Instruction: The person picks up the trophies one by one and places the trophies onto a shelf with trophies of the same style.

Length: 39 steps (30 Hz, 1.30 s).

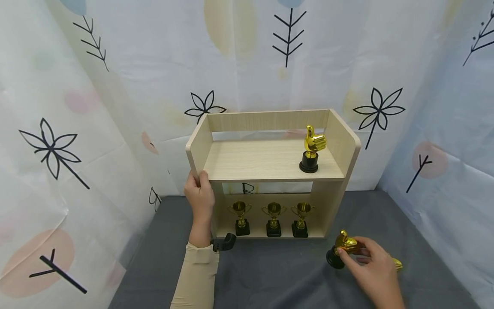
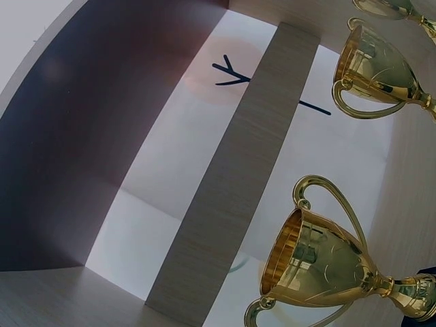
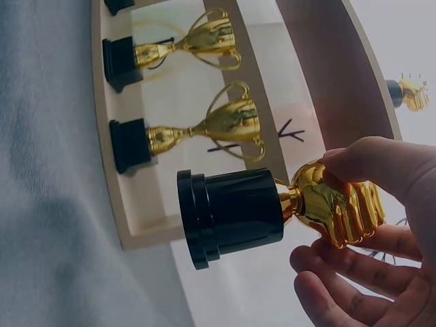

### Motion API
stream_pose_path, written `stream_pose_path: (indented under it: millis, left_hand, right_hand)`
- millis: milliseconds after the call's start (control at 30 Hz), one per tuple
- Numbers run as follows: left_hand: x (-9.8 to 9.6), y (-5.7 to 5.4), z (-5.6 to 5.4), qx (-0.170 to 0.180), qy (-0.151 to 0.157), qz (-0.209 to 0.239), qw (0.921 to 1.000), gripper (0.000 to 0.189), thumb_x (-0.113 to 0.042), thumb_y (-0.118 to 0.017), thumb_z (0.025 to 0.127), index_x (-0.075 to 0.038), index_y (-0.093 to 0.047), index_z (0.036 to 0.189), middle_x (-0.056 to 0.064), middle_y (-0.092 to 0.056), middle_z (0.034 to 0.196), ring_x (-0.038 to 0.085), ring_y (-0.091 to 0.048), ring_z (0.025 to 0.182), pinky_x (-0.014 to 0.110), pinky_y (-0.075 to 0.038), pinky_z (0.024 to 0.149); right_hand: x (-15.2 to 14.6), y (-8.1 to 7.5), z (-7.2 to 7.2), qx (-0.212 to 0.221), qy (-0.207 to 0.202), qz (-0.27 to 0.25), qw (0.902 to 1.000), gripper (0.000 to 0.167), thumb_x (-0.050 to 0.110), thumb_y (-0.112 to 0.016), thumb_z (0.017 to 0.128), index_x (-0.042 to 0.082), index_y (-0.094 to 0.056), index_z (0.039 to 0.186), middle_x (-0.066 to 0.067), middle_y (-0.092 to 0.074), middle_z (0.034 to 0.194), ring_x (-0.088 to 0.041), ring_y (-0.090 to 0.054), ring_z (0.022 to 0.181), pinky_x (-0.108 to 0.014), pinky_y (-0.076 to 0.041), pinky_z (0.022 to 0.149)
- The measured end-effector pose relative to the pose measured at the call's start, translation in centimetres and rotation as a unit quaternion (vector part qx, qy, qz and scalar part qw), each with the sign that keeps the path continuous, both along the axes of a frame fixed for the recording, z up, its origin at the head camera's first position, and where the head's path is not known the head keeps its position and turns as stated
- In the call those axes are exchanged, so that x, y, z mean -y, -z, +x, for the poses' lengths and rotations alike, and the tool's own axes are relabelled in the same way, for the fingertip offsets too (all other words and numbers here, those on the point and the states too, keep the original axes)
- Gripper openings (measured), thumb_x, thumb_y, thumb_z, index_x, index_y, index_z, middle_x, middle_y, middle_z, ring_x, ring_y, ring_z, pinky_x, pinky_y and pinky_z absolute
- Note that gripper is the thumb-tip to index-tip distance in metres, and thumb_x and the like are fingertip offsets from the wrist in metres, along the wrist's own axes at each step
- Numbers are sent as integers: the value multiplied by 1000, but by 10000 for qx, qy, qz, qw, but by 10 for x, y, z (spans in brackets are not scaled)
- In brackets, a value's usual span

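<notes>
My right hand (image 1: 374,268) pinches a gold thumbs-up trophy (image 1: 346,243) by its gold fist, right of the shelf. In the right wrist view its round black base (image 3: 231,211) points away from my fingers. My left hand (image 1: 199,195) grips the left side panel of the wooden shelf (image 1: 270,178), its thumb on the front edge. A second thumbs-up trophy (image 1: 310,150) stands upright at the right of the upper board. On the lower board, three gold cup trophies stand in a row: left (image 1: 241,218), middle (image 1: 274,219) and right (image 1: 301,219).
A gold piece (image 1: 397,264) shows behind my right hand, mostly hidden by it. The shelf stands on a grey cloth-covered table (image 1: 270,274). Patterned white curtains (image 1: 154,77) hang behind and at both sides. A black band (image 1: 224,243) sits at my left wrist.
</notes>
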State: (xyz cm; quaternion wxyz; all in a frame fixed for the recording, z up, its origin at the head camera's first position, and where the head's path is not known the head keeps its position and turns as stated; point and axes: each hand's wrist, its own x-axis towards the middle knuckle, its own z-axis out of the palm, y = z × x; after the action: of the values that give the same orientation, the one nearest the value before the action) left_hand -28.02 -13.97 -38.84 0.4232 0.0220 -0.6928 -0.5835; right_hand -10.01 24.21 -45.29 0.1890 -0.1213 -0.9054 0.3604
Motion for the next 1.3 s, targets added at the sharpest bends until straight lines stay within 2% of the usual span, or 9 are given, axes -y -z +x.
stream_pose_path:
  millis: [267,500,700,900,1133,1300]
  left_hand:
    - [0,1,-1,-16,63,31,10000,26,-18,-55,105,1,-73,102,19,-67,80,15,-46,61,32,-36,57]
    - [0,1,0,40,83,70,9999,27,-18,-55,105,2,-74,107,21,-72,90,21,-51,69,32,-39,60]
    - [-1,1,0,50,-23,31,10000,28,-19,-55,104,2,-73,106,20,-73,91,22,-52,71,31,-39,61]
    - [-1,1,0,2,-39,52,10000,29,-19,-54,105,1,-75,110,21,-75,95,23,-55,72,30,-41,62]
    - [0,0,0,18,-42,45,10000,28,-18,-55,104,2,-74,109,21,-74,92,22,-53,70,31,-40,61]
    - [0,1,0,45,-18,45,10000,27,-18,-55,104,2,-74,107,20,-74,90,22,-52,69,31,-40,61]
  right_hand:
    - [13,-6,-4,-364,-198,156,9990,49,29,-91,86,1,-71,120,-20,-73,111,-33,-74,92,-29,-61,66]
    - [24,-11,-11,-677,-345,261,9968,46,27,-92,85,4,-72,119,-15,-72,111,-29,-73,92,-22,-58,68]
    - [29,-12,-14,-886,-434,310,9946,44,26,-92,85,7,-73,119,-10,-72,110,-28,-71,90,-26,-59,69]
    - [32,-14,-16,-1129,-345,326,9925,44,23,-93,83,9,-73,119,-7,-72,109,-23,-69,88,-28,-60,68]
    - [35,-14,-20,-1825,-364,231,9823,48,11,-96,76,7,-74,119,-5,-70,105,-16,-67,82,-9,-50,68]
    - [37,-17,-23,-2165,-372,205,9754,51,8,-95,75,6,-74,121,-6,-70,104,-12,-64,81,-7,-48,68]
